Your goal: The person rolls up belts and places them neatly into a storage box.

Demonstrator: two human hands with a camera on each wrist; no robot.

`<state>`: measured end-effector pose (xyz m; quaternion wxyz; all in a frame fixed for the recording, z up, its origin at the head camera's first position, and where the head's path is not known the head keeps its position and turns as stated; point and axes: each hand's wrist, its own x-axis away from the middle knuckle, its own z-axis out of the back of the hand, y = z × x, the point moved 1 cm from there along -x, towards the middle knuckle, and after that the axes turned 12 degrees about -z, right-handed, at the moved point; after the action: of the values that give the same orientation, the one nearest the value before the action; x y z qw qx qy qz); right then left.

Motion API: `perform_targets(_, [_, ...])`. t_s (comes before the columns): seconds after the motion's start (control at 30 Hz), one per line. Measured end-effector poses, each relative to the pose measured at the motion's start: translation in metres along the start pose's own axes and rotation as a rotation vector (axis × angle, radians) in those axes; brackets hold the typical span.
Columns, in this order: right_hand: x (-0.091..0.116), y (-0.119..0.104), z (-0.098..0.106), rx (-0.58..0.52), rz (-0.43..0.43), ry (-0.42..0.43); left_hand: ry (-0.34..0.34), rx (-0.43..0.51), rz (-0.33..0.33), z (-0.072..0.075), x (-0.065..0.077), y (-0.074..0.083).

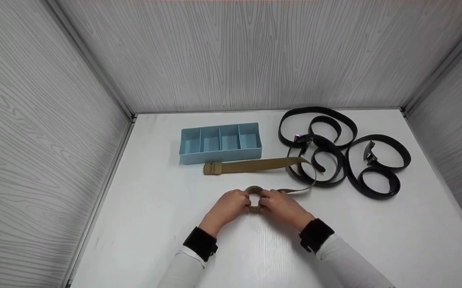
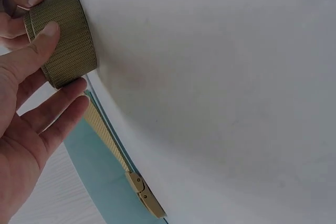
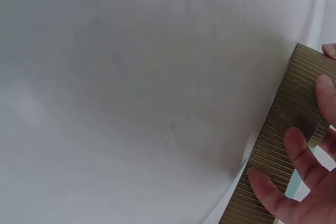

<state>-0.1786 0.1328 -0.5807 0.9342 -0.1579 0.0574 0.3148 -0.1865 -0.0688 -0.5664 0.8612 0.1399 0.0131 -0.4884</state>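
Note:
A tan webbing belt lies across the middle of the table, its free end wound into an upright-edged ring in front of me. My left hand grips the ring's left side, thumb pressed on the webbing's outer face in the left wrist view, where the coil shows its ribbed weave. On the opposite side my right hand holds the ring and the strap running away from it; the right wrist view shows fingertips on the webbing. The belt's tan buckle lies at the far left end of the strap.
Behind the belt stands a blue divided tray with several compartments. Black belts lie loosely coiled at the right: one at the back, one in the middle and one farther right. Walls bound the table's back and sides.

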Motion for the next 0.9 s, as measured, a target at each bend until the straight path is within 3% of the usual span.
perform_targets(0.13, [0.000,-0.002,0.001,-0.018,-0.042,0.000,0.027,-0.084,0.003,-0.002,-0.003,0.005])
perform_targets(0.27, [-0.001,0.000,0.004,-0.080,-0.011,-0.017,0.040,-0.122,-0.018,-0.004,-0.006,0.006])
perform_targets(0.47, [-0.001,0.015,0.012,-0.167,0.043,-0.034,0.036,0.017,-0.053,-0.001,-0.006,-0.003])
perform_targets(0.6, [-0.001,0.019,0.010,-0.127,0.059,-0.021,0.023,0.047,-0.077,-0.001,-0.007,-0.009])
perform_targets(0.8, [0.000,0.010,0.003,-0.041,0.025,-0.031,0.025,-0.072,-0.021,-0.005,-0.006,-0.002])
perform_targets(0.9, [0.001,0.006,0.000,-0.020,0.029,-0.036,0.034,-0.106,-0.029,-0.007,-0.006,0.005])
